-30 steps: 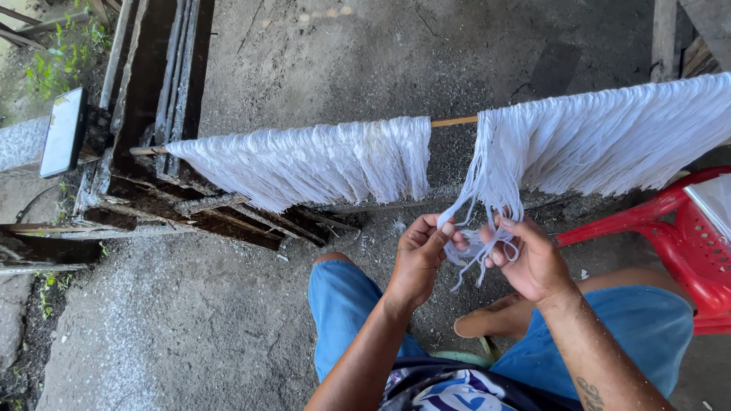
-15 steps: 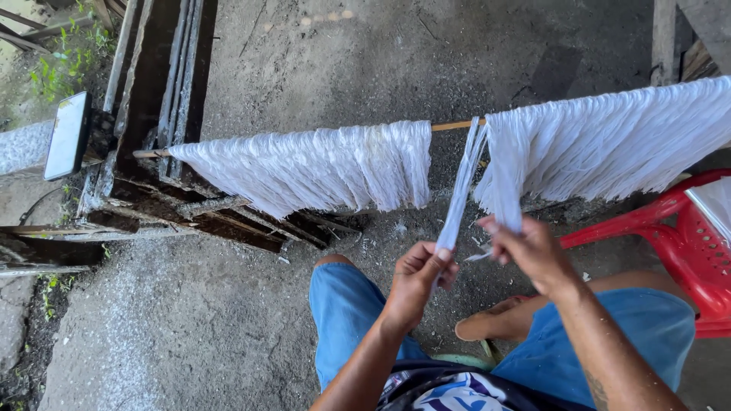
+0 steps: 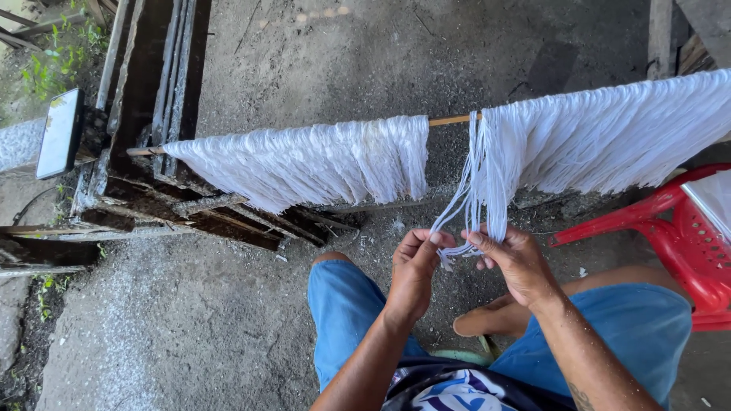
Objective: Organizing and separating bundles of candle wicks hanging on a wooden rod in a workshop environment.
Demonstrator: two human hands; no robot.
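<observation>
White strands hang in two bunches over a thin wooden stick (image 3: 451, 120), one bunch on the left (image 3: 320, 160) and one on the right (image 3: 609, 133). A small bundle of strands (image 3: 478, 179) drops from the left end of the right bunch into both hands. My left hand (image 3: 415, 270) pinches its lower end between thumb and fingers. My right hand (image 3: 514, 259) grips the same strands beside it, the fingertips of both hands nearly touching. Below are my knees in blue shorts.
A red plastic chair (image 3: 678, 236) stands at the right. Dark wooden planks (image 3: 164, 84) and beams lie at the left, with a phone (image 3: 59, 133) propped on a ledge. The floor is rough concrete (image 3: 190, 327). A sandalled foot (image 3: 480, 323) rests between my knees.
Half a second ago my left hand had pulled a strip of strands out taut, apart from the right. Now the hands have come together again and the strands hang slacker between them.
</observation>
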